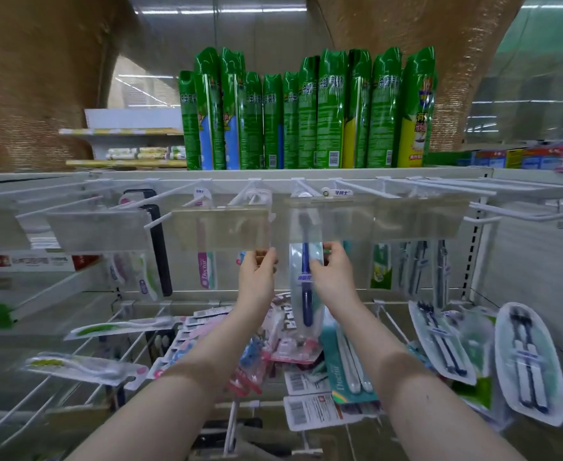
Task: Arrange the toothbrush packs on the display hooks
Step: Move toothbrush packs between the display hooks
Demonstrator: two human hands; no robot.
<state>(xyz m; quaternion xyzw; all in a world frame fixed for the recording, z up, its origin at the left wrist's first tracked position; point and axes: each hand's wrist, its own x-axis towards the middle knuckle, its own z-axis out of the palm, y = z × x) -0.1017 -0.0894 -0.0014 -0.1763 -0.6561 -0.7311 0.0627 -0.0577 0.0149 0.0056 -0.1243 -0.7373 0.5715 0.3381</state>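
At the top hooks (361, 189), the right hand (333, 269) pinches the blue pack (305, 287) while the left hand (258, 272) grips the clear flap (220, 227); tugging may unhook it.

Cool, even light is falling from ceiling tube lamps (240, 10) above the green spray cans (306, 111), which are showing glossy white streaks down their sides. Just below the cans, the clear strip (220, 227) is catching a hazy sheen, and the blue toothbrush pack (306, 277) is looking only slightly soft. Further below, the toothbrush packs (529, 364) are smearing with motion blur. Either side of the cans, shelf lines are bowing from the wide lens. Shadows are looking faint.
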